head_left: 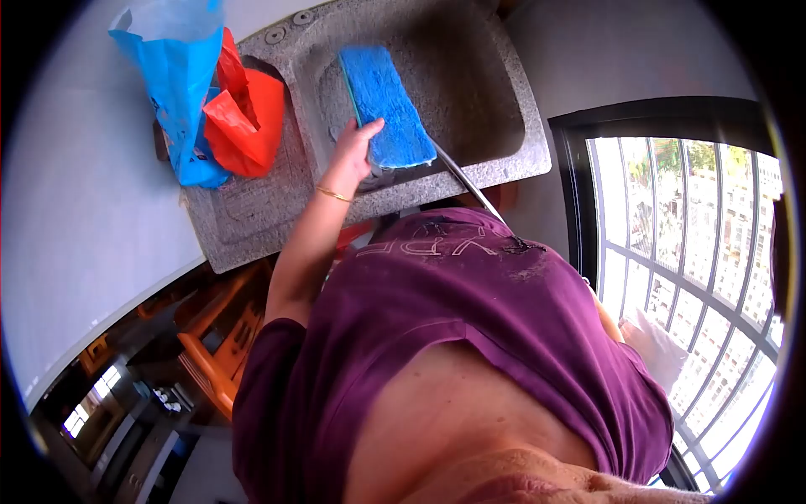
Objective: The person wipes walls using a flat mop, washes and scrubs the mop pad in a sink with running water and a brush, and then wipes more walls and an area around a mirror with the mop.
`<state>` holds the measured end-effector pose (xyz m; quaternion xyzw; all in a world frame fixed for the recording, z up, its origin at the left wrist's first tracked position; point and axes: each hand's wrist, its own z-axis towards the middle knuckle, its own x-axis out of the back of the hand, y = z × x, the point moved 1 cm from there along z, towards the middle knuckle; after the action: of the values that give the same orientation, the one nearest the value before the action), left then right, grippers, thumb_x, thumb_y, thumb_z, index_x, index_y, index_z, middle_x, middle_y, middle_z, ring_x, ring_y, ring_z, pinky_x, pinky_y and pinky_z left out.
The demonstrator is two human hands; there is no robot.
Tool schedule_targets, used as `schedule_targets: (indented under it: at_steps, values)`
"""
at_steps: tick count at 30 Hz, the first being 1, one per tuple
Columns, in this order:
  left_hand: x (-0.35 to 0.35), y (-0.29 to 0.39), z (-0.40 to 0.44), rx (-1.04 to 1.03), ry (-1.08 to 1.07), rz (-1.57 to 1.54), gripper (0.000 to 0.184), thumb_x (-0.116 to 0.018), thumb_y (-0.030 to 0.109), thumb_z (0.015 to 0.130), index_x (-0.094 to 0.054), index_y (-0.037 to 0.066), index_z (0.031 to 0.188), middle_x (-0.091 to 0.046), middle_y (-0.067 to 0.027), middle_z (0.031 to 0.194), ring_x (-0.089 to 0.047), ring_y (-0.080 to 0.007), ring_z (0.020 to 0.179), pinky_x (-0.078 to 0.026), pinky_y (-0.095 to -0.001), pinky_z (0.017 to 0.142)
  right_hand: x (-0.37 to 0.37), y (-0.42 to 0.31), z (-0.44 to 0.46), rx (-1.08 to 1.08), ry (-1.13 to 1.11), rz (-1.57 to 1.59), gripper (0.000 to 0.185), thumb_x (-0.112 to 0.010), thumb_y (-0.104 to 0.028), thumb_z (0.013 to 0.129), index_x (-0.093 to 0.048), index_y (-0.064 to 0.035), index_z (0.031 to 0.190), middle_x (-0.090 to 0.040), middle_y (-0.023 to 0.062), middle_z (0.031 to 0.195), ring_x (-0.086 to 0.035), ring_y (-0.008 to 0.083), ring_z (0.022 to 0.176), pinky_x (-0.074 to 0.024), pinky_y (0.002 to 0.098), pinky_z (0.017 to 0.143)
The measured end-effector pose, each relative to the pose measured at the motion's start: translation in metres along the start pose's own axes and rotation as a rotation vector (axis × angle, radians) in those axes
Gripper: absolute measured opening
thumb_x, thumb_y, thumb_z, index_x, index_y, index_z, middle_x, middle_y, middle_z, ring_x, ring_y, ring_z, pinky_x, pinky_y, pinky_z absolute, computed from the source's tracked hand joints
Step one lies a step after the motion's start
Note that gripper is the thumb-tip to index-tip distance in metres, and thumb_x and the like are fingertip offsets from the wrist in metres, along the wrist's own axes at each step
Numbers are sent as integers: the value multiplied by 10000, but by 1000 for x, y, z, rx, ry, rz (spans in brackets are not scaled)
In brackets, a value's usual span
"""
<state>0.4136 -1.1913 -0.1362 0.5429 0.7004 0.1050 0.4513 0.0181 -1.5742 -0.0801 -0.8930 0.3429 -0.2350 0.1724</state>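
My left hand (357, 151), with a gold bracelet at the wrist, grips the near left edge of a flat mop head with a blue fluffy pad (388, 109). The pad faces up over the right basin of a grey speckled stone sink (525, 160). From the pad's near right corner a metal pole (468, 186) slants down toward my purple shirt (470, 277), where its lower part is hidden. My right hand is not in view; only a bit of that arm shows beside the shirt.
A blue plastic bag (178, 92) and a red bag (256, 126) lie on the sink's left side, by a white counter (75, 193). Behind at the left is an orange wooden chair (214, 361). A barred window (688, 252) is at the right.
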Motion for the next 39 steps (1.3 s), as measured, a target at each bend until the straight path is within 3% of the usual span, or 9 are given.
schedule_targets:
  at_steps: [4, 10, 19, 22, 25, 27, 30, 31, 39]
  values:
    - [45, 19, 41, 229, -59, 68, 332, -618, 147, 828, -532, 12, 1119, -624, -135, 1022, -632, -267, 899, -518, -441, 807, 9, 6, 14, 0, -53, -183, 190, -642, -184, 772, -612, -32, 662, -608, 25, 638, -564, 141, 574, -454, 295, 570]
    - [32, 45, 26, 66, 44, 89, 588, -636, 45, 778, -351, 58, 1292, -574, -131, 1073, -595, -288, 937, -508, -476, 781, 27, 13, 51, 49, -149, -473, 165, -640, -172, 774, -614, -40, 678, -607, 27, 651, -567, 148, 601, -457, 289, 594]
    - [71, 21, 39, -105, 418, -134, 250, -499, -73, 705, -529, 54, 918, -599, -85, 835, -595, -219, 671, -499, -344, 573, 52, -31, 65, 202, 173, 242, 64, -621, -125, 786, -629, -62, 795, -610, 33, 746, -582, 159, 747, -460, 262, 699]
    - [94, 14, 49, -165, 396, -181, 251, -556, -35, 710, -522, 63, 939, -599, -64, 844, -576, -193, 658, -478, -303, 554, 75, -56, 77, 484, 21, -554, 152, -597, -96, 761, -591, -95, 913, -562, 21, 888, -545, 150, 899, -438, 259, 767]
    - [75, 29, 28, -394, 472, 17, 273, -635, 63, 749, -499, 85, 984, -581, -50, 830, -550, -163, 678, -477, -329, 606, 64, -31, 86, 677, 479, -138, 89, -603, -98, 728, -596, -98, 817, -567, 45, 770, -571, 200, 772, -461, 306, 695]
    - [98, 29, 45, -439, 497, 80, 351, -674, 82, 747, -485, 75, 1043, -578, -39, 867, -530, -137, 606, -459, -293, 532, 88, -85, 78, 324, 238, -508, 76, -602, -124, 724, -595, -97, 794, -549, 56, 702, -562, 228, 672, -468, 345, 647]
    - [107, 41, 52, -443, 491, 197, 409, -675, 79, 747, -474, 56, 1102, -578, -46, 871, -529, -137, 587, -449, -274, 509, 111, -156, 71, 123, 208, -405, 365, -615, -271, 767, -577, 29, 970, -597, 173, 1052, -581, 353, 918, -474, 392, 806]
    - [103, 45, 51, -409, 545, 237, 422, -678, 80, 746, -473, 46, 1113, -579, -49, 864, -534, -136, 590, -443, -270, 496, 118, -118, 95, 269, 326, -623, 668, -686, -204, 726, -399, -82, 1317, -519, 205, 1197, -542, 342, 1063, -451, 383, 886]
    - [85, 48, 27, -296, 527, 131, 318, -662, 124, 773, -485, 62, 1030, -559, -35, 751, -509, -107, 523, -418, -238, 438, 235, -324, 121, 681, 827, -166, 785, -682, -190, 752, -254, -100, 1404, -398, 189, 1348, -470, 328, 1182, -436, 353, 925]
